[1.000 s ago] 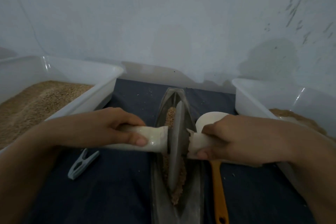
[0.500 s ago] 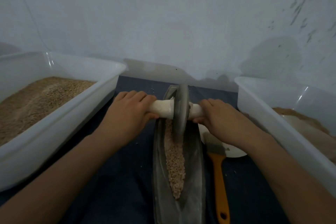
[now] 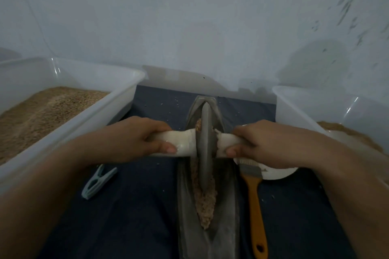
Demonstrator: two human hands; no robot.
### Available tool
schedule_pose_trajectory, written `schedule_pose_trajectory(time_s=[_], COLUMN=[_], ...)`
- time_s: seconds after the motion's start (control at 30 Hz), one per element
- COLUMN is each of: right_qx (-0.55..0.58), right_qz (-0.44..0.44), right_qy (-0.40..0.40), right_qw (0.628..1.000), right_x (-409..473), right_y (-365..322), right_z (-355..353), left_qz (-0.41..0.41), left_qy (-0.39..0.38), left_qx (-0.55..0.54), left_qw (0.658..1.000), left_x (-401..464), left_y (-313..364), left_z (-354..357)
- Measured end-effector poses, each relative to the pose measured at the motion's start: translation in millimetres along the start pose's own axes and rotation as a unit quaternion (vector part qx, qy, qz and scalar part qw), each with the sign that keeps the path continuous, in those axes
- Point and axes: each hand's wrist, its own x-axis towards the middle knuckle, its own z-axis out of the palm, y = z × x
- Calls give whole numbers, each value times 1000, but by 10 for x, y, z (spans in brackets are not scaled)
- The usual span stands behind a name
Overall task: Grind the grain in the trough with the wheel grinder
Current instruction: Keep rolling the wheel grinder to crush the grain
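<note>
A long grey metal trough (image 3: 225,212) lies lengthwise on the dark cloth in front of me. A strip of brown crushed grain (image 3: 205,202) runs along its groove. The grey wheel grinder (image 3: 205,143) stands upright in the groove, about the middle of the trough. A white wrapped axle passes through the wheel. My left hand (image 3: 134,139) grips the axle's left end. My right hand (image 3: 265,143) grips the right end. Grain under the wheel is hidden.
A white tub (image 3: 69,130) of brown grain stands at the left. Another white tub (image 3: 299,115) with ground grain stands at the right. A brush with an orange handle (image 3: 255,206) and a white bowl (image 3: 280,172) lie right of the trough. A pale green clothes peg (image 3: 96,182) lies at the left.
The wheel rolled from the near middle out to the trough's far end, then back toward me to the middle. Both hands kept their grip on the axle throughout.
</note>
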Motion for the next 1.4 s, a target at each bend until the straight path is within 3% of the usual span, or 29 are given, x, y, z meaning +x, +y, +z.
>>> schedule_pose_trajectory(time_s=[0.1,0.17,0.23,0.33,0.4,0.5,0.57,0.7,0.8,0.87,0.97,1.07,1.2,1.3,1.4], right_qx=[7,-17,-65,-54,-53,-85,-71,-24,-24,-13,-19,-108,-73,-89,-59], right_qz=[31,41,53,47,39,5,-12,-23,-2,25,57,55,49,15,-20], right_qy=[70,141,197,192,129,40,-6,-47,-11,27,116,200,120,48,-20], right_qw=[997,989,977,979,990,996,997,998,1000,999,991,972,989,995,998], right_x=[201,278,319,308,228,34,-116,-245,-98,70,236,290,194,16,-218], right_y=[111,175,216,183,124,22,-35,-85,-42,39,120,171,65,-15,-76], right_z=[128,222,297,291,214,73,-20,-111,-45,43,185,293,200,72,-78], left_qz=[-11,19,44,56,62,61,66,79,34,1,0,20,53,61,91], left_qy=[143,269,320,305,262,121,18,-46,-7,77,235,297,231,70,-60], left_qx=[103,175,216,205,150,22,-47,-73,-45,30,149,194,118,-12,-78], left_qw=[984,947,921,928,951,991,997,993,998,997,960,935,964,996,991], left_x=[123,190,259,278,220,53,-38,-91,-33,73,203,262,200,36,-92], left_y=[10,29,48,14,-28,-31,-21,-36,-33,-35,-18,-27,-79,-83,-85], left_z=[150,292,391,349,255,84,-18,-93,-16,71,248,361,219,43,-92])
